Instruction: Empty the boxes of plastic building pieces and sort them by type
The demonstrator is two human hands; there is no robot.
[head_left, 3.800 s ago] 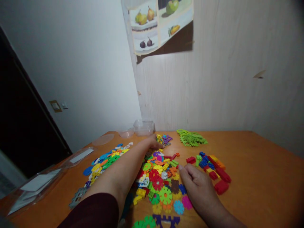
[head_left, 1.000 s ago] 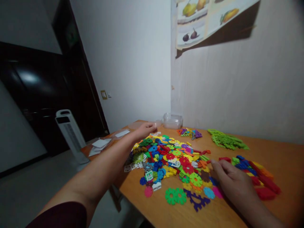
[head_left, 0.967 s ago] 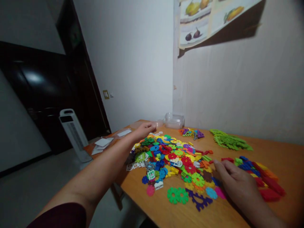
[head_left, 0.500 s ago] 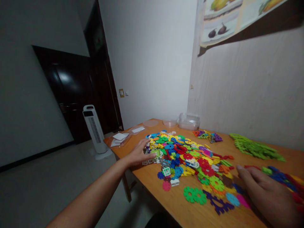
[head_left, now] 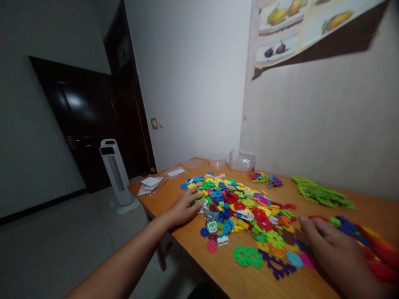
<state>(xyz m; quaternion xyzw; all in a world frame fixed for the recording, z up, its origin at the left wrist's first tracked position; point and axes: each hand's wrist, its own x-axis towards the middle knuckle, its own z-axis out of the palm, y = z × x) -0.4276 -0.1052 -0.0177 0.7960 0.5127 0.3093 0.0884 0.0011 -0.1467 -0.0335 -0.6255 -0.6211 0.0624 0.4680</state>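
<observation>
A mixed heap of colourful plastic building pieces (head_left: 230, 203) covers the middle of the wooden table. My left hand (head_left: 185, 207) lies at the heap's left edge, fingers bent but apart, touching yellow and whitish pieces; what lies under its palm is hidden. On the right, my right hand (head_left: 330, 245) rests side-on, thumb stretched out, its other fingers partly hidden. It lies between the main heap and a second pile of red, blue and yellow pieces (head_left: 368, 241). Joined green snowflake discs (head_left: 248, 256) and a purple notched triangle (head_left: 277, 264) lie near the front edge.
Light green pieces (head_left: 321, 193) lie by the wall, left of them a small multicoloured cluster (head_left: 264, 179). Clear plastic containers (head_left: 242, 161) stand at the back. Bags with white cards (head_left: 151, 182) lie at the table's left end. A white tower fan (head_left: 116, 174) stands on the floor.
The view has shifted slightly to the right. My left hand has come down over the white lattice pieces at the heap's edge, its thumb nearer its fingers. My right hand keeps its place by the pieces.
</observation>
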